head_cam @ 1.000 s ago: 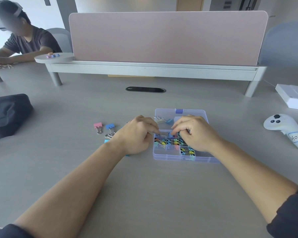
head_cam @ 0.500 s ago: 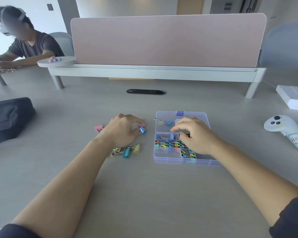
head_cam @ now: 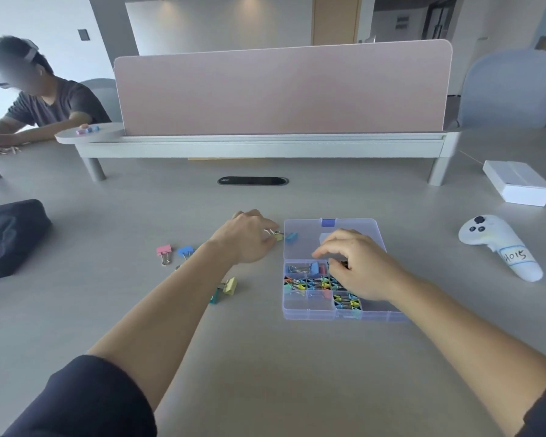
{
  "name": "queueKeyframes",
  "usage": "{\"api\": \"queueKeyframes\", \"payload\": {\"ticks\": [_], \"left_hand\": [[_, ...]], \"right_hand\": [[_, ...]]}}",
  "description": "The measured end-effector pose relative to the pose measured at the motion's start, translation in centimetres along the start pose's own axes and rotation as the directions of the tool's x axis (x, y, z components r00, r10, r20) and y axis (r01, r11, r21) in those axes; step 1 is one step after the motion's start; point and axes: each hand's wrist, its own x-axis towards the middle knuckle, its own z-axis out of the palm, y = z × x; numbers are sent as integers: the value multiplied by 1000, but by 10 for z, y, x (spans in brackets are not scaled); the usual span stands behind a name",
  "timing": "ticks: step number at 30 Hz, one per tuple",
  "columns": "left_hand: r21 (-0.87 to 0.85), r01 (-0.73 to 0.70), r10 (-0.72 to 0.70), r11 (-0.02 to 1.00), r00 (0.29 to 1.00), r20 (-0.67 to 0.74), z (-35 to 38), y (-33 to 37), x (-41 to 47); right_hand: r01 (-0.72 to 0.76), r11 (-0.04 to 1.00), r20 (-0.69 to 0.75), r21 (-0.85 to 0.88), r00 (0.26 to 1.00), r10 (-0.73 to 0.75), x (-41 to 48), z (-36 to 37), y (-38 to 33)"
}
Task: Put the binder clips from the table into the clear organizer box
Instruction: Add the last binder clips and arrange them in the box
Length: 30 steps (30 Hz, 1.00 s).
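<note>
One yellow clip [head_cam: 279, 237] pinched by curled left hand [head_cam: 249, 238]

A clear plastic organizer box [head_cam: 309, 314] lies right of centre on the grey table [head_cam: 265, 357], small multicoloured binder clips [head_cam: 316, 282] in its compartments. Left of it lie a pink binder clip [head_cam: 164, 250] and a blue binder clip [head_cam: 186, 250] side by side. A white handheld controller [head_cam: 498, 247] lies far right, a black fabric bag [head_cam: 10, 234] far left.
</note>
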Motion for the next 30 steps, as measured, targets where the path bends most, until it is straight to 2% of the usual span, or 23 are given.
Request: {"api": "queueKeyframes", "payload": {"ticks": [4,9,13,16,19,22,24,27,30], "left_hand": [[8,30,-30,1000,1000,0,4,15,4],[103,49,-46,993,998,-31,8,20,2],[47,70,-65,996,993,-94,11,16,-3],[71,90,-79,993,987,-141,11,16,-8],[-28,95,-99,995,967,-234,1,13,-17],[-317,-19,-95,948,936,-340,-11,18,-38],[-487,-125,-42,864,947,-318,-11,28,-56],[-444,-285,160,849,941,-300,1,37,-64],[-345,-395,287,851,902,-324,10,39,-62]], "right_hand": [[3,1000,-2,9,1000,-3,-2,-3,0],[42,999,-9,20,999,-42,-2,-2,0],[53,999,-28,15,998,-52,-2,-1,1],[59,998,-48,4,997,-59,-2,0,2],[54,999,-47,5,997,-54,-2,1,4],[44,999,-44,2,998,-44,-1,1,4],[32,999,-45,7,998,-32,-1,1,3],[22,1000,-69,6,997,-22,-2,1,2],[29,1000,-77,1,997,-28,-2,1,0]]}}
